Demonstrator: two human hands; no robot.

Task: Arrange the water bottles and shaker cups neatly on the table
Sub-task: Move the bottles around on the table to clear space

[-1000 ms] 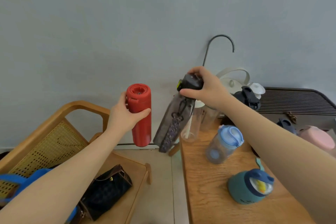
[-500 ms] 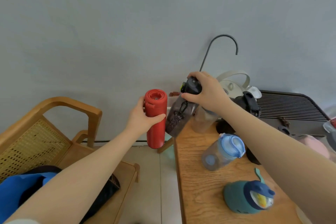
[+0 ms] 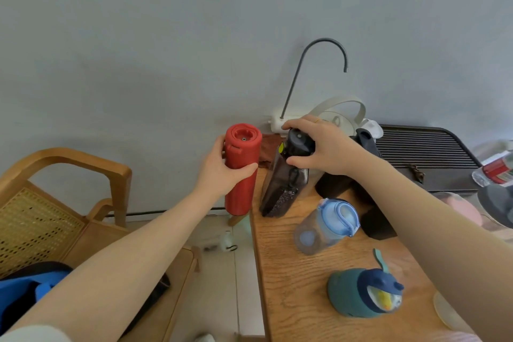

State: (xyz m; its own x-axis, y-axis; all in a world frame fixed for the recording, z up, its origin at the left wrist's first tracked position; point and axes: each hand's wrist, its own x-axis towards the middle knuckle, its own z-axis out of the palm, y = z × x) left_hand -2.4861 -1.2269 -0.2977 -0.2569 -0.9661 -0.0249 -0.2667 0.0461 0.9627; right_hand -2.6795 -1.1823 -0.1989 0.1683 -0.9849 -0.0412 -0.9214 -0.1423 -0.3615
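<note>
the wooden counter fills the lower right of the frame, with bottles scattered over it. at centre frame the dark smoky bottle stands tilted at the counter's far left corner, base on or just above the wood. it looks like rigid, light plastic, so the cap is a fair place to hold. the right hand reaches in from the right, fingers curled down over that black cap. just left, off the counter's edge, the red flask hangs upright in the left hand, fingers wrapped round its upper body. it looks like smooth metal, probably heavier, so a mid-body wrap suits it. both forearms are stretched forward.
</note>
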